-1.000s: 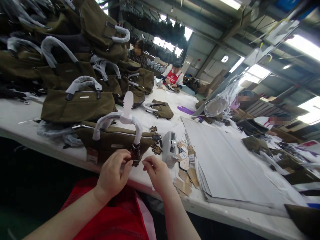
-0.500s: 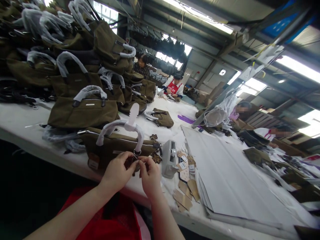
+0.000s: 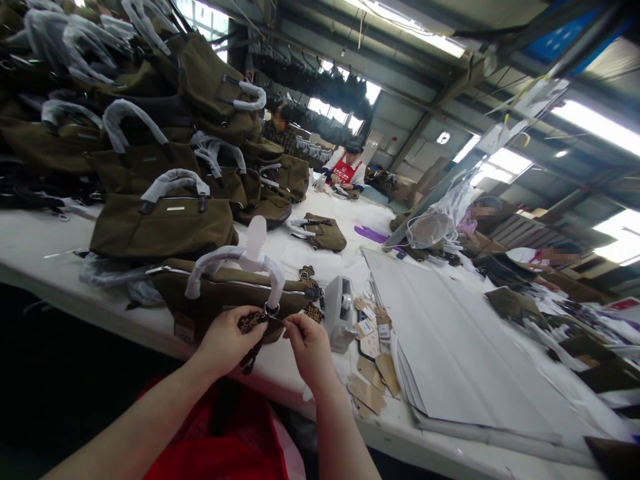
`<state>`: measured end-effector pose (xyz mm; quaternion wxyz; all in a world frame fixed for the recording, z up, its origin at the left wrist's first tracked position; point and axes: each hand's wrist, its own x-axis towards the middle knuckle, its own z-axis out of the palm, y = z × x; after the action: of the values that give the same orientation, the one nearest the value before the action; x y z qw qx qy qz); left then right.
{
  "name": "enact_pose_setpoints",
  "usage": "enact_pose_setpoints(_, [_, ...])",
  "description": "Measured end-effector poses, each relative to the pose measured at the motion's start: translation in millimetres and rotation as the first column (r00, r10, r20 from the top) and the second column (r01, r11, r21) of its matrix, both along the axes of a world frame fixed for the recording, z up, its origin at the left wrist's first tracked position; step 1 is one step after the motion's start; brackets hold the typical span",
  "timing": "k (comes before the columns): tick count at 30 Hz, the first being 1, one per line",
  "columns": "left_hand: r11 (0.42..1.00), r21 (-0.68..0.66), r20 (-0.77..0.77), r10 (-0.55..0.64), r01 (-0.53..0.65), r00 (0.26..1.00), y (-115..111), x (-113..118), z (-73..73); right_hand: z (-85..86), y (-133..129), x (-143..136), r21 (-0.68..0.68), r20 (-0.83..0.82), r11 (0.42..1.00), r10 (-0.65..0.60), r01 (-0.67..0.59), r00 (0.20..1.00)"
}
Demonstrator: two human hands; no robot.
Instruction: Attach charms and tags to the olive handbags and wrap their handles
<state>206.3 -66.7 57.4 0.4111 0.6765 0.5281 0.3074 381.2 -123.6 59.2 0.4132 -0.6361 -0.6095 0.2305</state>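
Observation:
An olive-green handbag (image 3: 173, 290) stands upright at the table's near edge, its silver zip along the top and its handle (image 3: 197, 270) wrapped in white film. My left hand (image 3: 225, 343) is closed on a leopard-print charm (image 3: 249, 323) just below the metal ring (image 3: 271, 309) at the handle's base. To the right of the ring, my right hand (image 3: 309, 347) pinches the end of a thin dark strap (image 3: 277, 321) that runs toward the charm. Another leopard-print piece (image 3: 313, 311) lies behind the bag's right end. A paper tag (image 3: 184, 328) hangs at the bag's left side.
A grey tape dispenser (image 3: 341, 320) stands right of the bag, beside several brown tags (image 3: 367, 393). Large white sheets (image 3: 465, 353) cover the table's right part. Wrapped handbags (image 3: 160, 230) pile up at left. A co-worker in a red apron (image 3: 345, 170) sits at the far end.
My hands have drawn apart; the right moved slightly right, stretching the thin strap. The left hand shifted left and down, and the leopard-print charm now shows in it.

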Motion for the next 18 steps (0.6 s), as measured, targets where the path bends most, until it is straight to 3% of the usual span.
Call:
enact_pose_setpoints(9, [1.0, -0.006, 0.014, -0.006, 0.006, 1.0, -1.5, 0.4, -6.0, -4.2, -0.8, -1.4, -0.019, 0.121, 1.0, -0.009, 0.011, 0.993])
enact_pose_setpoints(18, [1.0, 0.024, -0.018, -0.007, 0.007, 1.0, -3.6, -1.5, -14.4, -5.5, 3.1, -12.2, -0.019, 0.062, 1.0, -0.022, 0.023, 0.998])
